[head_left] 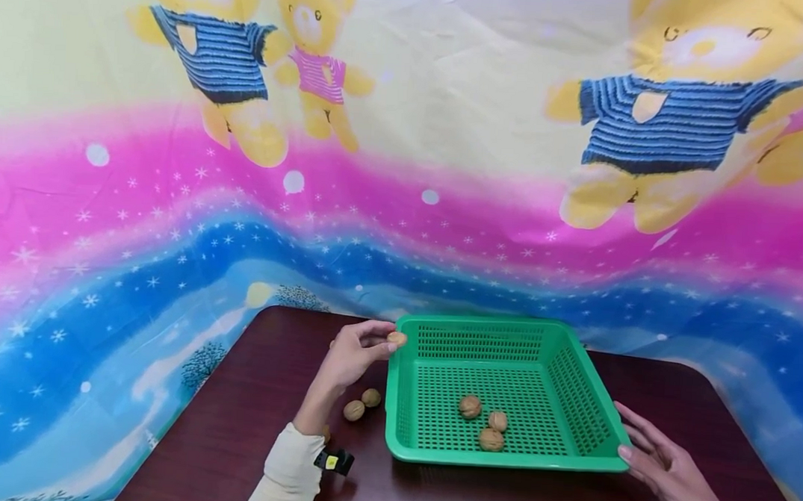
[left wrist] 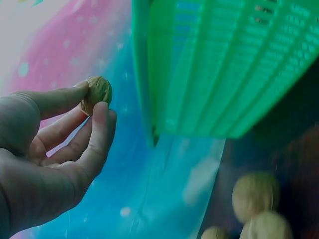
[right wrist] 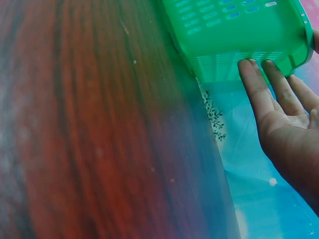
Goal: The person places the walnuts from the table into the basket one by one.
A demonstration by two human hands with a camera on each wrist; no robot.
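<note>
My left hand (head_left: 351,357) pinches a walnut (left wrist: 97,95) between thumb and fingertips, level with the left rim of a green plastic basket (head_left: 500,459). This walnut is just outside the rim in the head view. Inside the basket, three walnuts (head_left: 470,407) lie together toward the front. My right hand (head_left: 668,464) holds the basket at its right front corner, thumb at the rim and fingers (right wrist: 256,92) extended against the outer wall. Two more walnuts (head_left: 354,410) sit on the table left of the basket; others are partly hidden behind the left hand and wrist.
The basket stands on a dark reddish-brown table (head_left: 232,422) with rounded back corners. Behind it hangs a printed cloth (head_left: 432,155) with bears and snowflakes. A black band with a yellow mark (head_left: 334,462) is at the left wrist, over a pale sleeve (head_left: 291,470).
</note>
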